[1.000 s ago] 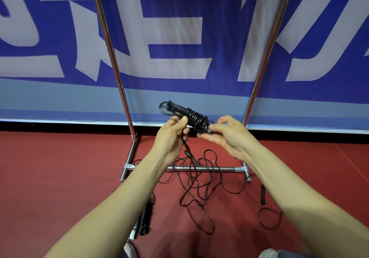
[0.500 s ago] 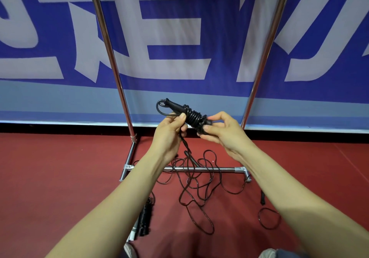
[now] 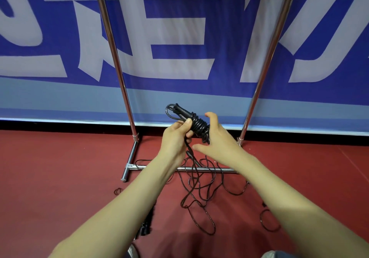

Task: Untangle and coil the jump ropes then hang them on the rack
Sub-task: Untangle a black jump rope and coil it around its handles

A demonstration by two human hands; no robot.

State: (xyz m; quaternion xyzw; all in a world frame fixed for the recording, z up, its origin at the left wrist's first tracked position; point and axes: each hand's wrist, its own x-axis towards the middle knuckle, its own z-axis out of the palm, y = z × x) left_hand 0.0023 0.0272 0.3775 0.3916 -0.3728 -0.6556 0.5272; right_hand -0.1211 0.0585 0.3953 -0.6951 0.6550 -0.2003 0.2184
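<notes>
- Head view: the left hand [image 3: 174,140] is clamped round the black jump rope handles [image 3: 180,109]. Its thumb presses on top, and glossy black cord is wound tight about them in a fat coil [image 3: 197,123].
- The right hand [image 3: 219,139] sits just beside that coil, fingers straight and spread, thumb lifted. It grips nothing I can make out, and I cannot tell whether cord runs across its palm.
- From the coil a tail drops to the loose black cord [image 3: 199,189], which lies in tangled loops on the red floor [image 3: 60,167].
- Those loops drape over the base bar of the chrome metal rack [image 3: 114,61], whose two uprights rise before the blue and white banner [image 3: 179,57].
- Another wound black rope [image 3: 145,225] lies on the floor, partly hidden by the left forearm. A thin black loop [image 3: 268,220] sits off to the right.
- The step, by my reading, is winding, with plenty of slack to take in.
- To do it well, lift the cord clear of the base bar so it can't snag, and hold the handles firm.
- Lay each turn snug beside the last, and run the tangle through the fingers so knots shake out before reaching the coil.
</notes>
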